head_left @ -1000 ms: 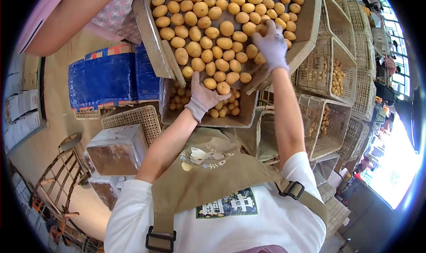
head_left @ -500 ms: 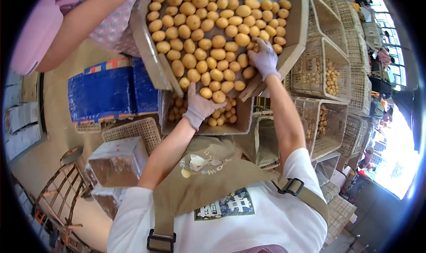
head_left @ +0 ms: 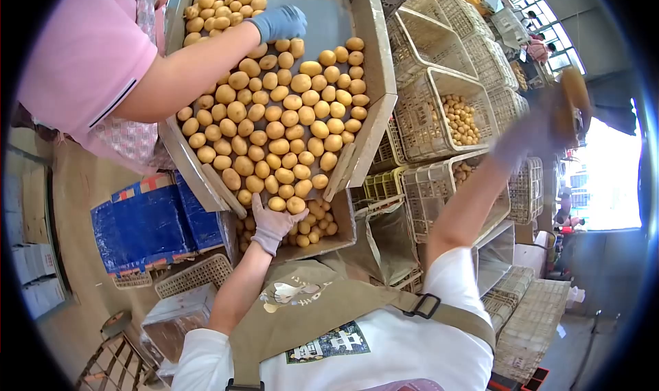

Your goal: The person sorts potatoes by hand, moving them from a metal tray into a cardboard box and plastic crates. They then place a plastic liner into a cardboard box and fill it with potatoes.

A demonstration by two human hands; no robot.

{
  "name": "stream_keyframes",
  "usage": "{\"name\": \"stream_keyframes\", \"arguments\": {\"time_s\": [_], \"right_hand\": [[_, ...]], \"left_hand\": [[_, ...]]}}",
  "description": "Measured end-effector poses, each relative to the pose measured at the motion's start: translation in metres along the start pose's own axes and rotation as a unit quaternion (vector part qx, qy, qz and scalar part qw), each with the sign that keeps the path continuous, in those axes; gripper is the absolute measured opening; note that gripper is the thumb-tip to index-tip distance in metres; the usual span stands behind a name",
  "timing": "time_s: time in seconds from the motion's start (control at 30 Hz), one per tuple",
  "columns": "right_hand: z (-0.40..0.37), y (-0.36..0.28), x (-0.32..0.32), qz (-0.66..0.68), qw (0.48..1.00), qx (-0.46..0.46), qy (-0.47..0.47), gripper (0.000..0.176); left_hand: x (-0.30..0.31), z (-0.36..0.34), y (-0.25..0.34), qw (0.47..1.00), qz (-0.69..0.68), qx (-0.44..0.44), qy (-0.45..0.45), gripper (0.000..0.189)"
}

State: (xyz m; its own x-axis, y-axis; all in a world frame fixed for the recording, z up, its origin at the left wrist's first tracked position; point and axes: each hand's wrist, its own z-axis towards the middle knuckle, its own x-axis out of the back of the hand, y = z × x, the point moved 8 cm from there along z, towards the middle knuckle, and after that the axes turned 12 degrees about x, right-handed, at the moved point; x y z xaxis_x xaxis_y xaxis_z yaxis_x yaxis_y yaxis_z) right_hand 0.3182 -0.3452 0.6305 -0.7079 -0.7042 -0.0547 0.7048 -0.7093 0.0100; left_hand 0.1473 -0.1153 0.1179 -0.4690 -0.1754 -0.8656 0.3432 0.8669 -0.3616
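Observation:
Many yellow-brown potatoes [head_left: 276, 130] lie spread on a sloping chute with raised sides [head_left: 376, 68]. At its lower mouth is my left hand [head_left: 272, 225], gloved, fingers apart, up against the lowest potatoes and holding none. Below the mouth, a box [head_left: 343, 234] has more potatoes in it. Far out to the right, above the stacked crates, my gloved right hand [head_left: 532, 135] is smeared by motion. A blurred brown oval, seemingly a potato [head_left: 575, 96], is in its fingers.
Across the chute, a co-worker in pink reaches over the potatoes with a blue-gloved hand [head_left: 280, 23]. Plastic crates [head_left: 439, 78] are stacked to the right, some with potatoes inside. A blue-covered stack [head_left: 141, 219] and a wrapped box [head_left: 175, 322] stand at left.
My right hand has left the chute and swung far right, with the brown oval in it. My left hand stays at the mouth. The view has turned right; the co-worker's gloved hand now shows.

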Motion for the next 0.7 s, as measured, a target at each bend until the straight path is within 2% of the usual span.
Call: {"name": "stream_keyframes", "arguments": {"time_s": [0.03,0.07,0.13,0.17,0.2,0.27,0.3,0.33,0.37,0.43,0.5,0.53,0.57,0.63,0.67,0.7], "right_hand": [[0.004,0.041,-0.022,0.007,0.995,-0.094,-0.044,0.035],[0.005,0.08,-0.045,0.006,0.978,-0.186,-0.091,0.038],[0.013,0.065,-0.053,0.042,0.979,-0.173,-0.102,0.047],[0.01,0.024,-0.043,0.05,0.988,-0.122,-0.082,0.054],[-0.006,0.004,-0.035,0.051,0.986,-0.122,-0.098,0.054],[-0.058,-0.022,-0.019,0.026,0.985,0.002,-0.17,0.046],[-0.086,-0.035,-0.01,0.019,0.978,0.065,-0.198,0.042],[-0.113,-0.05,-0.002,-0.037,0.957,0.054,-0.284,0.036],[-0.144,-0.051,0.016,0.03,0.964,0.024,-0.262,0.035],[-0.185,-0.05,0.065,-0.042,0.941,-0.056,-0.332,0.036],[-0.235,-0.029,0.126,-0.057,0.924,-0.116,-0.36,0.028],[-0.259,-0.019,0.147,-0.111,0.882,-0.103,-0.446,0.027],[-0.296,0.006,0.172,-0.168,0.803,-0.165,-0.547,0.032],[-0.334,0.013,0.211,-0.275,0.745,-0.123,-0.595,0.037],[-0.32,-0.008,0.19,-0.235,0.764,-0.131,-0.587,0.038],[-0.299,-0.04,0.156,-0.196,0.779,-0.141,-0.578,0.039]], "left_hand": [[0.0,-0.003,-0.003,0.999,-0.03,0.009,0.015,0.084],[0.001,-0.009,-0.006,1.0,-0.003,0.006,0.015,0.084],[-0.008,-0.005,0.0,0.998,0.054,-0.011,-0.008,0.084],[-0.008,-0.002,0.002,0.997,0.049,0.001,-0.062,0.082],[-0.009,-0.004,0.002,0.998,0.047,-0.012,-0.039,0.081],[-0.015,-0.009,-0.003,1.0,-0.011,-0.012,-0.01,0.078],[-0.014,-0.011,-0.003,0.999,0.019,-0.019,0.017,0.078],[-0.015,-0.008,-0.001,0.999,0.018,-0.022,-0.017,0.078],[-0.013,-0.007,0.002,0.998,0.015,-0.028,-0.049,0.077],[-0.007,-0.002,0.004,0.996,0.077,-0.023,-0.044,0.084],[-0.001,0.0,0.005,0.997,0.069,-0.033,-0.027,0.084],[0.001,0.004,0.004,0.989,-0.039,0.007,-0.142,0.085],[0.004,0.005,0.003,0.955,-0.145,0.048,-0.254,0.085],[0.005,0.006,0.006,0.992,-0.009,-0.019,-0.128,0.084],[0.006,0.005,0.007,0.996,0.062,-0.039,-0.058,0.083],[-0.003,0.001,0.003,0.996,0.037,-0.025,-0.075,0.082]]}}
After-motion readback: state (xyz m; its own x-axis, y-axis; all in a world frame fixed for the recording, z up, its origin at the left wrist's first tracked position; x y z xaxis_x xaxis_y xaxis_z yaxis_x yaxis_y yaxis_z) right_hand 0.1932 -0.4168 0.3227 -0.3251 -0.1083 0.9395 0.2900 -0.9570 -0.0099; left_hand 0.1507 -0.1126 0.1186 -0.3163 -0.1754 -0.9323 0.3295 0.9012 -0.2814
